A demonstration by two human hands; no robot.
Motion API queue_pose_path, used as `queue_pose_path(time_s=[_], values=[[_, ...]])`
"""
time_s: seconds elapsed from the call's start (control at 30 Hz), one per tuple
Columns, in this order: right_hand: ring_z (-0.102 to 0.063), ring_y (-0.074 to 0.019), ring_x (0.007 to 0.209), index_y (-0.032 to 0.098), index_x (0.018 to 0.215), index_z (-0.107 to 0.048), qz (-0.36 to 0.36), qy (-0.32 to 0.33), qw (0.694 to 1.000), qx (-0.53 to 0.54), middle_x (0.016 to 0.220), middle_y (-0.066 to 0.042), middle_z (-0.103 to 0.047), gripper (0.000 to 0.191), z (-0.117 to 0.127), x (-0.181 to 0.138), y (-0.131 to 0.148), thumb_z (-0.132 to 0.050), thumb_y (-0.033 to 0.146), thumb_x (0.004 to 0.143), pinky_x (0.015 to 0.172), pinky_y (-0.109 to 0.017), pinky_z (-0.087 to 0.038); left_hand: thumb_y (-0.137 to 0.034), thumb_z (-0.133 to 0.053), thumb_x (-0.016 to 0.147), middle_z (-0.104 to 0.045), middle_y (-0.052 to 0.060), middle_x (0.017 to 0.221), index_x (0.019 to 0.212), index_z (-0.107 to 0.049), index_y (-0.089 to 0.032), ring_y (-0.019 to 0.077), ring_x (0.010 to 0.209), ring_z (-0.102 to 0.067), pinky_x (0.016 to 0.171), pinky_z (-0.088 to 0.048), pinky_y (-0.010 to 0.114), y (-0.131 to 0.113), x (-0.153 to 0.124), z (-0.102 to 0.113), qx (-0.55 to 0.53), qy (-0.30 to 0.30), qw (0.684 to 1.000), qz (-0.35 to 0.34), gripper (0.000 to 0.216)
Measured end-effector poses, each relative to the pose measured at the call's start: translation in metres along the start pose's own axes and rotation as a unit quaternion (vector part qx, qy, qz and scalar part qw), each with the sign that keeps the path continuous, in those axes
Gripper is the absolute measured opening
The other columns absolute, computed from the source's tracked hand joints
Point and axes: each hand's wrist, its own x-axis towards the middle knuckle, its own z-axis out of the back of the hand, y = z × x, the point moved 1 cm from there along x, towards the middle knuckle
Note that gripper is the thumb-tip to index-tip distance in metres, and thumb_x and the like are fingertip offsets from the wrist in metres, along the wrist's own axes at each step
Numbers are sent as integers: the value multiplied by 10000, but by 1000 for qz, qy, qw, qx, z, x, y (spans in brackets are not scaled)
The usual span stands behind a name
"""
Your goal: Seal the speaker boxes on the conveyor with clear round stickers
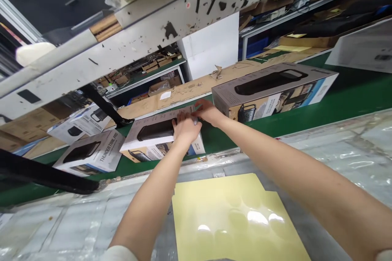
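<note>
Both hands are at the box (pixel 159 132), which lies face up on the green belt (pixel 294 118). The left hand (pixel 185 128) rests across its top near the end closest to the right hand, fingers loosely spread and closed around nothing visible; this placement probably steadies the box. The right hand (pixel 208 112) is at the far corner of that end, fingers bent close together. Whether it pinches anything cannot be told. Its position suggests work on the corner or edge while the left hand bears on the top.

Relative to the left hand, the box is in contact beneath, most of its length running toward 9 o'clock. From the right hand, its body extends toward 8 o'clock. A second box (pixel 272 89) lies between 2 and 3 o'clock of the right hand; a third box (pixel 92 153) is near 9 o'clock of the left. The yellow sheet (pixel 226 204) lies on the plastic-covered worktop (pixel 70 216) at 5 o'clock of the left hand, presumably kept there for easy reach.
</note>
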Motion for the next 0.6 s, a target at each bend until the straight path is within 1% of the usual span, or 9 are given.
queue_pose_path(time_s=[0.1,0.17,0.27,0.33,0.4,0.53,0.6], values=[[-517,-150,637,207,863,-552,-17,-13,1000,-4,733,32,-563,369,-8,6,-9,-802,83,621,546,-253,-380,-373,-488,919,-466,163,1563,1358,-537,-187,309,1514,-332,1255,-208,574,1,0,1,-1,-2,1000,4,479],[-518,-151,642,208,876,-543,-35,-24,999,2,738,31,-561,337,-14,8,-15,-790,115,668,547,-253,-384,-372,-487,922,-487,166,1541,1363,-526,-182,304,1496,-358,1255,-214,566,1,-1,2,1,-5,1000,5,482],[-494,-144,588,210,864,-526,-68,-28,997,25,673,43,-530,264,-21,6,-20,-769,181,764,501,-249,-359,-396,-500,927,-496,171,1530,1389,-502,-175,304,1487,-372,1259,-211,545,2,-3,4,5,-6,1000,12,511],[-485,-139,553,214,857,-520,-85,-15,995,52,628,51,-522,265,-23,1,-20,-777,213,795,473,-243,-352,-417,-510,930,-493,171,1535,1391,-500,-180,312,1484,-378,1260,-205,540,3,-3,4,5,-6,1000,15,519],[-490,-134,540,218,861,-518,-96,3,992,82,605,56,-531,293,-22,-6,-19,-804,221,794,461,-232,-363,-429,-515,932,-503,173,1525,1383,-506,-182,321,1472,-397,1255,-210,544,5,-3,4,2,-10,1000,13,514],[-515,-130,545,220,856,-522,-115,31,984,129,590,55,-555,328,-19,-15,-15,-838,192,774,458,-214,-390,-428,-531,926,-548,185,1475,1384,-496,-178,328,1429,-451,1239,-237,539,10,-3,3,-7,-25,1000,9,523],[-524,-128,554,217,851,-523,-127,41,980,149,588,54,-559,333,-18,-15,-15,-843,176,770,464,-209,-402,-430,-546,922,-563,171,1463,1377,-492,-205,323,1417,-465,1236,-240,535,12,-4,3,-13,-30,999,10,511]])
